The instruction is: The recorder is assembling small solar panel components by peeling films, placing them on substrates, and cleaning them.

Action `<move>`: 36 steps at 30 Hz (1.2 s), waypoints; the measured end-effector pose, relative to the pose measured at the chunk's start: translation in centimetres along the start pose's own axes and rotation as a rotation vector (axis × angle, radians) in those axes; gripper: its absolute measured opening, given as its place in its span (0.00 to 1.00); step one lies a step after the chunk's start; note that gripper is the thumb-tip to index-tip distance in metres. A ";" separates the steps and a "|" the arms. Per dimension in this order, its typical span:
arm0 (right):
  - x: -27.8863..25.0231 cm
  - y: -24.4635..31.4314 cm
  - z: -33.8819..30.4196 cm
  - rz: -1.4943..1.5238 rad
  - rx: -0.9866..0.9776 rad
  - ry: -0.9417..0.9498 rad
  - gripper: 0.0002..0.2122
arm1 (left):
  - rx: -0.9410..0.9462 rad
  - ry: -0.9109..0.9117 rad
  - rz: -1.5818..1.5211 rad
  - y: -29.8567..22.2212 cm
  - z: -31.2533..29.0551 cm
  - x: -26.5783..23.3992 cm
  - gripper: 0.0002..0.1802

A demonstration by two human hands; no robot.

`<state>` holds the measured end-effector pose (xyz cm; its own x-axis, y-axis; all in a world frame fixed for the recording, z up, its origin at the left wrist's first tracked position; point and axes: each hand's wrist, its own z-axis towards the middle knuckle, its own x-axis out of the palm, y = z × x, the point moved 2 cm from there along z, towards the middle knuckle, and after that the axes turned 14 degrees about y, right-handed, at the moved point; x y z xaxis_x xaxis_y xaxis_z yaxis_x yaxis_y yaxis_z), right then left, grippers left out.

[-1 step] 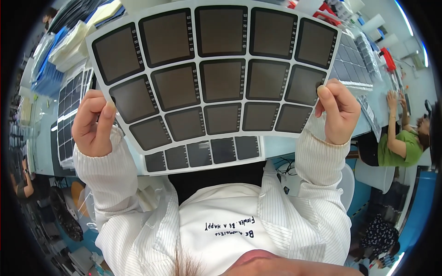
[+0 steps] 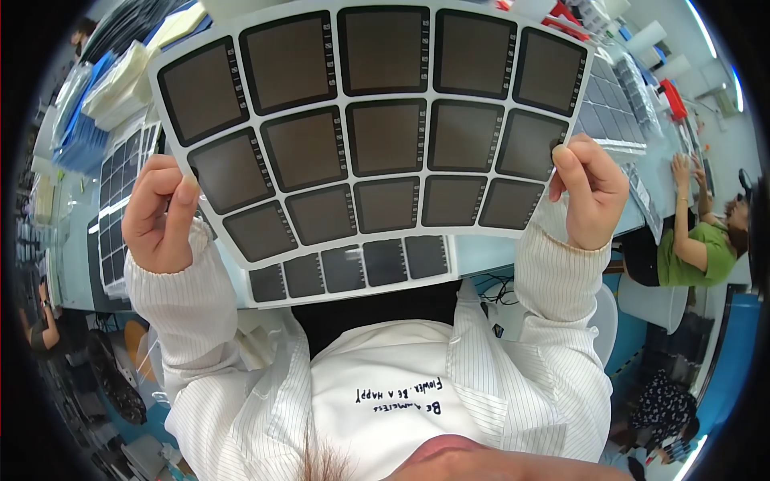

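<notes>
Between my two hands I hold up a large sheet (image 2: 385,139) with a white border, carrying rows of dark rounded rectangular panels with small markings along one side. My left hand (image 2: 163,216) pinches its left edge between thumb and fingers. At the right edge, my right hand (image 2: 589,192) has the same kind of pinch. The raised sheet bows a little and stands over the table. Beneath it, a similar sheet (image 2: 345,271) lies at the table's near edge, its far part hidden. I cannot tell whether more sheets are under that one.
More panelled sheets lie at the left (image 2: 120,200) and in a stack at the back right (image 2: 607,116). White packs (image 2: 120,90) and a blue stack (image 2: 83,146) stand at the back left. A co-worker in a green top (image 2: 696,252) works farther right. Cables (image 2: 499,295) hang below the table edge.
</notes>
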<state>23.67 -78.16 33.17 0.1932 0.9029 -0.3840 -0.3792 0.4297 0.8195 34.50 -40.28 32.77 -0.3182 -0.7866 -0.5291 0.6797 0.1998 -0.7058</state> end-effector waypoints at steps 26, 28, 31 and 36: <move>-26.9 -9.0 7.3 -0.282 0.481 -0.053 0.13 | -0.307 0.341 -0.364 -0.5 22.8 22.2 0.17; -27.0 -10.4 7.4 -0.287 0.463 -0.102 0.14 | -0.291 0.326 -0.345 -0.5 22.5 23.3 0.17; -27.9 -12.3 7.7 -0.527 0.464 0.022 0.14 | -0.304 0.358 -0.320 -0.8 21.8 23.0 0.18; -29.4 -13.9 7.2 -0.468 0.494 0.018 0.13 | -0.225 0.727 -0.114 0.7 17.8 20.9 0.17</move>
<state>29.79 -110.77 36.11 0.2191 0.6255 -0.7488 0.1996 0.7225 0.6619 40.09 -66.93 29.56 -0.7854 -0.2432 -0.5692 0.4907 0.3159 -0.8120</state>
